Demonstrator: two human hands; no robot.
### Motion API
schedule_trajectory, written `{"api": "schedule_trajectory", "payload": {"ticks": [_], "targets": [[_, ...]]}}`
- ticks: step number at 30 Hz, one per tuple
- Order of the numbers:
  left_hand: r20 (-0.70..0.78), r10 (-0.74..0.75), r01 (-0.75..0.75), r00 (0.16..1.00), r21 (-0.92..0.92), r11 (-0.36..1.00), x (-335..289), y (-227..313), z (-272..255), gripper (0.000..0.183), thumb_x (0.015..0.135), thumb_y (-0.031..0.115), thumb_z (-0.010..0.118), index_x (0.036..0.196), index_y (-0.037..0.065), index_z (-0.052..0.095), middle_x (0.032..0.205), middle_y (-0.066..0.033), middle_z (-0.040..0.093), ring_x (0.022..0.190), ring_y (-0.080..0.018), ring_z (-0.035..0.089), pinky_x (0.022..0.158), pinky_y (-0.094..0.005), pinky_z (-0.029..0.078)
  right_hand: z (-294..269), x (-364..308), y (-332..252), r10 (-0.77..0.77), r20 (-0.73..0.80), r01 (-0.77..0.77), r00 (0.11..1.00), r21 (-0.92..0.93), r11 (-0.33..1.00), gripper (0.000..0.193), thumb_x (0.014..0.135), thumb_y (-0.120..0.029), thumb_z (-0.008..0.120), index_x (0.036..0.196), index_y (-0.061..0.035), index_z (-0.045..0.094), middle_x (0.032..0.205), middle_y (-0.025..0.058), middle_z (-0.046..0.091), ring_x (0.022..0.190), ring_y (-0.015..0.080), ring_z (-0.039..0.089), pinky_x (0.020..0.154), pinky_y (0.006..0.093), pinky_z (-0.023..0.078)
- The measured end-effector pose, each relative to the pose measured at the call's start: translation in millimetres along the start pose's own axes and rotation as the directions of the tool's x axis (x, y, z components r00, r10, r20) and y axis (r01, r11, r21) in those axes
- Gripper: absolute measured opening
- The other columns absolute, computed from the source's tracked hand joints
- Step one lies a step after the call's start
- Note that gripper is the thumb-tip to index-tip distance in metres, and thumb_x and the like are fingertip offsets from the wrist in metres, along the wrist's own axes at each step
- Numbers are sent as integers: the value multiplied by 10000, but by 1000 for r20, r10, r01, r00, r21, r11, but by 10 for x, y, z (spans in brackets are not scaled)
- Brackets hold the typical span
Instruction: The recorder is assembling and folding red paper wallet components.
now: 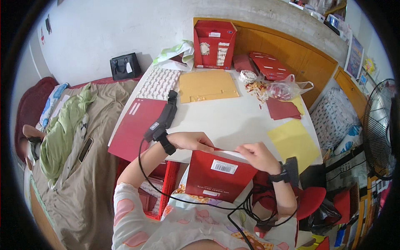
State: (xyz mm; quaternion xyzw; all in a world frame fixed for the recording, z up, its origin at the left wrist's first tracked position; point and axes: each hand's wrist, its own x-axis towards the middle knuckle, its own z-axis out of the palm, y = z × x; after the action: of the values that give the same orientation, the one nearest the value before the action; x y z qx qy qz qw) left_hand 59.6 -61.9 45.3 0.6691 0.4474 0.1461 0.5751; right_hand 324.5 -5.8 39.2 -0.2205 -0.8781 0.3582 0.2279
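Observation:
A flat red cardboard packet [204, 181] with white barcode labels stands tilted over my lap at the table's front edge. My left hand [191, 141] is closed on the left end of its top edge. On the right end of the same edge, my right hand [258, 156] pinches near a pale strip along the opening. Whether anything is inside the packet is hidden. A red sheet of card [137, 125] lies on the table to the left, beside a white sheet with rows of a repeated print [158, 84]. Yellow paper [293, 141] lies to the right.
Farther back on the white table [208, 121] are brown cardboard [208, 85], an upright red box [214, 48], scattered small pieces [255, 88] and a plastic bag [285, 89]. A red crate [170, 179] sits below. A fan [377, 129] stands right; a person's arm [33, 132] shows left.

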Motion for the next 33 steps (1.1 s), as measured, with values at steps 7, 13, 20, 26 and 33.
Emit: {"api": "schedule_trajectory", "payload": {"ticks": [7,13,20,26,33], "targets": [[-9,5,-4,1000,91,996,-26,91,31,322,906,212,557,1073,-57,612,871,-17,648,771,-58,526,691,-227,444,-215,-161,100,314,395,-390,863,125,912,362,968,-299,432,993,26,588,849,2,586,794,73,494,725,242,413],[-25,52,-50,998,62,997,-56,49,17,313,889,237,565,1003,-42,647,794,-8,644,706,-60,514,657,-232,430,-136,-187,174,310,359,-445,880,402,800,305,929,-248,533,1051,15,628,935,-12,626,853,61,531,791,216,417],[35,37,-32,999,-125,992,-36,22,-6,322,891,170,563,1117,-57,597,927,-54,664,807,-80,568,745,-228,457,-117,-165,220,284,388,-464,877,531,709,267,874,-139,602,1086,21,629,1038,55,650,924,74,574,841,220,427],[120,91,-97,989,40,994,8,147,-36,352,913,208,518,1171,-26,571,939,-37,661,815,-82,560,774,-239,454,-85,-118,187,292,392,-480,872,573,665,250,861,-110,610,1064,32,638,994,61,665,884,81,592,824,216,437],[270,-54,-44,962,345,938,280,404,78,501,978,407,353,966,-33,594,787,-98,606,718,-133,509,680,-299,440,-50,-55,69,278,417,-479,865,522,706,247,868,-129,605,1056,26,645,949,53,669,848,83,594,786,220,452]]}}
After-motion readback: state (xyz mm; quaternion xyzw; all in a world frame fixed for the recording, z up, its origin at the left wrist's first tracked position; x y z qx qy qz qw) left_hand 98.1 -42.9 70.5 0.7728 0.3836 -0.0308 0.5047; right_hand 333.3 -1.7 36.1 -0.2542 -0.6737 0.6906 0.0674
